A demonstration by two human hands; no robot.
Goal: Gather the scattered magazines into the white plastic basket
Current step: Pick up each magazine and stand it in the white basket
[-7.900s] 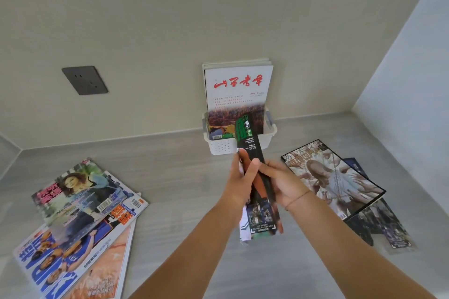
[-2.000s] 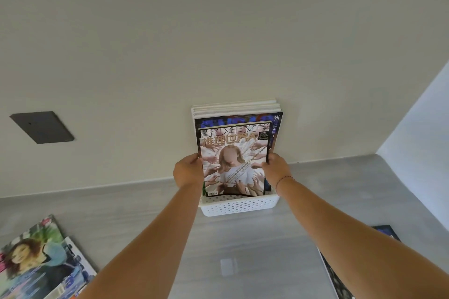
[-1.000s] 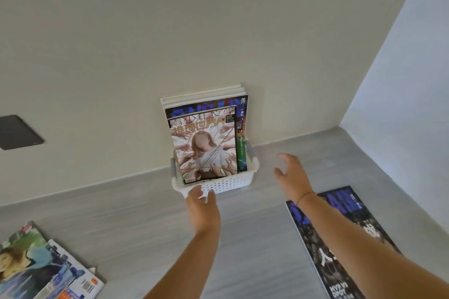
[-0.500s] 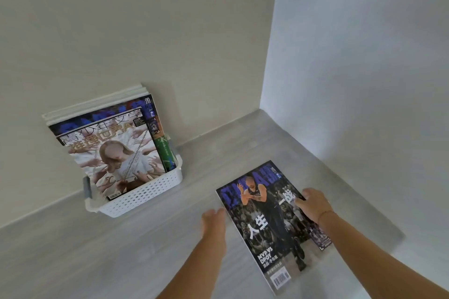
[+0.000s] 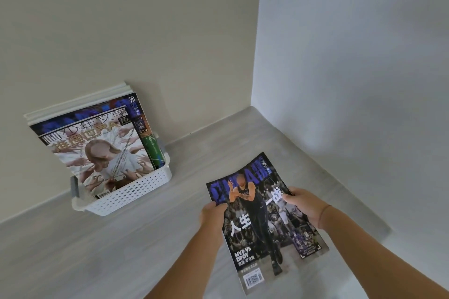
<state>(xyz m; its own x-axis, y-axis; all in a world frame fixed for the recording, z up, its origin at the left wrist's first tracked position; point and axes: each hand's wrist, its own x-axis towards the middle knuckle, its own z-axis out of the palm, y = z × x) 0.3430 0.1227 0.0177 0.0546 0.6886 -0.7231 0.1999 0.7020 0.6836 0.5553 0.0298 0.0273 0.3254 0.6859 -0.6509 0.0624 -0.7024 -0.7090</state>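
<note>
Glossy basketball magazine (image 5: 264, 221) lies nearest on the grey counter (image 5: 97, 250); left hand (image 5: 211, 213) grips its left edge, right hand (image 5: 305, 204) its right edge. Farther left, against the wall, white plastic basket (image 5: 128, 195) holds upright magazines (image 5: 97, 143).

Domestic nook: grey wood-grain counter (image 5: 97, 250), beige wall (image 5: 121, 31), white side wall (image 5: 352, 56).
</note>
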